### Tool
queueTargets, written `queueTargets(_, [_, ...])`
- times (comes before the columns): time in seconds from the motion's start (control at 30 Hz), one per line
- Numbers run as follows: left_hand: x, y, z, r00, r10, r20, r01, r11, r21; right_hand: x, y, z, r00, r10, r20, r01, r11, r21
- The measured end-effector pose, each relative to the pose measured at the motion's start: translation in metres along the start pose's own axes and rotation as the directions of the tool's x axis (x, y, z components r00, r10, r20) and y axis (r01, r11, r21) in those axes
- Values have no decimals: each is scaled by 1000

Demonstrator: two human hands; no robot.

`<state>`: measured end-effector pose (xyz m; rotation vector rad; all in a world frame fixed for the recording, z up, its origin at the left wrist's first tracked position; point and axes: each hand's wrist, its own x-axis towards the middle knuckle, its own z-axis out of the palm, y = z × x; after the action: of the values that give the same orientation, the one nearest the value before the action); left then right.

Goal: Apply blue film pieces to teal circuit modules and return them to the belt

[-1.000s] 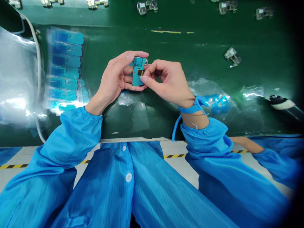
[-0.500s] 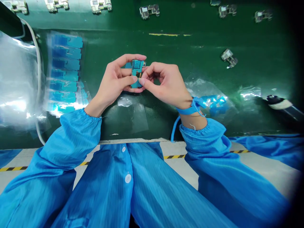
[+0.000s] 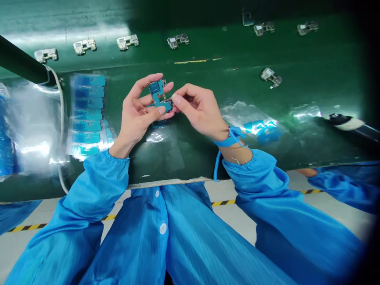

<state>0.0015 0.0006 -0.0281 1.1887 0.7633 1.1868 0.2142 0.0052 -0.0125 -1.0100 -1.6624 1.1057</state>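
Observation:
My left hand (image 3: 138, 107) grips a small circuit board (image 3: 155, 90) with a blue face, its thumb on the lower part and its fingers behind and along the far edge. The board is tilted, and its notch shows some gold-coloured contacts. My right hand (image 3: 197, 107) is closed, thumb and forefinger pinched at the board's lower right edge; the other fingers are curled and partly hidden. A blue strap with a coiled cord circles the right wrist. Beneath the hands, a clear plastic sheet (image 3: 168, 148) lies on the green bench.
Left of my hands lies a sheet of blue die-cut films (image 3: 87, 114), beside a grey cable (image 3: 61, 118) and clear plastic bags (image 3: 35, 130). Several circuit boards (image 3: 127, 41) line the back; another board (image 3: 270, 77) lies nearer. At right are a plastic bag with blue film (image 3: 261, 128) and a black-and-white tool (image 3: 347, 122).
The board has tilted and shifted left with my left hand. My right thumb and forefinger have moved from the board's face to its right edge. The whole view has also shifted.

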Motion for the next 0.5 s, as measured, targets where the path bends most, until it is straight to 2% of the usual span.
queueTargets(0.2, [-2, -4, 4, 1000, 1, 9, -1, 1000, -24, -1, 3, 9, 999, -41, 25, 41, 999, -9])
queueTargets(0.37, [-7, 9, 15, 982, -157, -104, 152, 987, -61, -1, -1, 9, 998, -12, 57, 13, 1000, -28])
queueTargets(0.5, [-7, 11, 20, 963, -203, -178, 195, 979, -67, -1, -2, 10, 996, -20, 84, 25, 997, -68])
